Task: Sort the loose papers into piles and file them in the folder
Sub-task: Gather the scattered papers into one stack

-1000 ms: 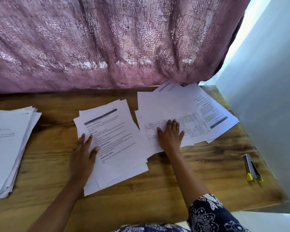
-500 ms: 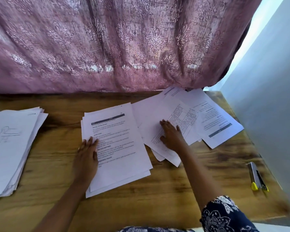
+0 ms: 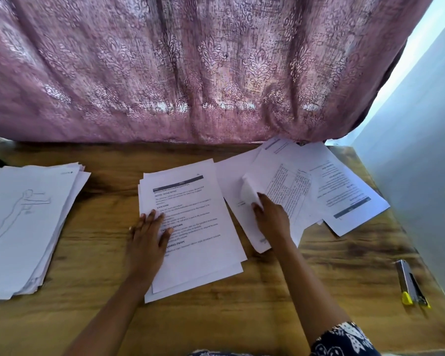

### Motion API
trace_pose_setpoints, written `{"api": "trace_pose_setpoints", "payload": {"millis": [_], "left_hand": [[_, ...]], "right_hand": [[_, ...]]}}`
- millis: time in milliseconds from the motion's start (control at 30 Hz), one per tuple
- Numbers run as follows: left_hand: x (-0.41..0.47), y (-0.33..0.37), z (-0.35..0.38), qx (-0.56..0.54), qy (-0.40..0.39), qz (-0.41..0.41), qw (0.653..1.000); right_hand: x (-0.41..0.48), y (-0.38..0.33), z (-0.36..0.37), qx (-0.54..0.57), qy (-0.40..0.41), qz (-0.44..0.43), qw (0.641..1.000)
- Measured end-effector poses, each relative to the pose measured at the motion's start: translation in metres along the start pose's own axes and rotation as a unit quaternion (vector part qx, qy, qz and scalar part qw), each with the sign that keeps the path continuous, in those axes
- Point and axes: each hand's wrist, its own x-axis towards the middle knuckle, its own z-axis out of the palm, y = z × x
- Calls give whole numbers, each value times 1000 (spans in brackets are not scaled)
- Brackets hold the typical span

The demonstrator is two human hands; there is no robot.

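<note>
The white printed sheet (image 3: 249,191), its near edge curled up off the desk, lies at about 2 o'clock from the view's centre, on the inner side of the scattered loose white papers (image 3: 344,191). The right hand (image 3: 272,219) has that curled edge pinched between thumb and fingers. The rest of the sheet rests on the scatter. A second ago this hand lay flat, fingers straight, on a page printed with a table. Half a second ago it was dragging that page inward. Now it has turned from pressing to picking, so one page looks about to be peeled from the scatter.

Just at 9 o'clock of the sheet sits the middle pile of white text pages (image 3: 195,227). The left hand (image 3: 148,240) lies flat on its left edge, fingers straight, holding nothing. That pile was fanned a second ago and is squarer now, so it is probably ready to take the lifted page.

Further out at 9 o'clock is the thick stack of white sheets with a line drawing (image 3: 23,227). At 4 o'clock a grey and yellow stapler (image 3: 411,281) lies on the wooden table (image 3: 242,317). A mauve patterned curtain (image 3: 190,73) hangs at 12 o'clock.

No folder is in view, so I judge sorting unfinished and filing not begun.
</note>
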Motion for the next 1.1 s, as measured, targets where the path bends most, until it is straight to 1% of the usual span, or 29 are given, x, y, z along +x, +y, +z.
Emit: {"api": "trace_pose_setpoints", "payload": {"millis": [67, 133, 167, 200, 233, 267, 333, 367, 400, 467, 500, 533, 567, 600, 633, 667, 700, 733, 767, 800, 833, 900, 1033, 1100], "left_hand": [[1, 0, 1, 5, -8, -2, 1000], [2, -1, 2, 4, -16, -5, 1000], [2, -2, 1, 4, -20, -6, 1000], [2, -2, 1, -1, -18, -9, 1000], [1, -2, -1, -21, -9, -17, 1000], [1, 0, -4, -64, 8, -33, 997], [-3, 5, -12, -193, 38, -78, 977], [-5, 5, -15, -235, 44, -89, 967], [-5, 6, -16, -255, 42, -93, 962], [-4, 3, -16, -259, 27, -96, 961], [-2, 1, -15, -242, 17, -94, 966], [0, -1, -13, -208, 5, -85, 974], [2, -2, -10, -161, -8, -69, 984], [3, -4, -8, -117, -19, -52, 992], [4, -4, -7, -87, -25, -44, 995], [5, -4, -5, -73, -28, -41, 996], [6, -4, -4, -67, -29, -38, 997], [6, -5, -3, -62, -30, -33, 997], [6, -7, -2, -56, -33, -28, 998], [5, -9, -1, -49, -37, -23, 998], [5, -11, 0, -44, -40, -18, 998], [5, -13, 1, -35, -44, -13, 998], [4, -11, 0, -32, -41, -8, 999], [3, -11, 0, -33, -39, -4, 999]], "right_hand": [[-8, -20, -13, 40, 23, -27, 999], [-24, -45, -20, 74, 31, -95, 992], [-31, -57, -19, 91, 19, -130, 987], [-37, -67, -14, 92, -12, -162, 982], [-39, -74, -5, 68, -64, -188, 978], [-40, -78, 7, 25, -128, -210, 969], [-44, -79, 36, -48, -241, -246, 938], [-47, -77, 50, -70, -271, -269, 922], [-52, -76, 61, -83, -283, -296, 909], [-60, -73, 71, -75, -298, -330, 892], [-61, -73, 69, -40, -314, -325, 891], [-60, -74, 64, 24, -324, -302, 896], [-58, -74, 56, 96, -313, -261, 908], [-52, -74, 46, 159, -270, -215, 925], [-43, -70, 39, 192, -196, -169, 947], [-32, -64, 33, 177, -107, -126, 970], [-18, -56, 28, 119, -31, -83, 989], [-5, -47, 26, 40, 14, -37, 998], [6, -36, 27, -35, 15, 2, 999], [14, -27, 29, -85, -12, 29, 996], [19, -20, 33, -110, -37, 46, 992], [22, -10, 39, -120, -43, 51, 990], [19, -6, 42, -102, 6, 47, 994], [19, -6, 37, -105, 13, 38, 994]]}}
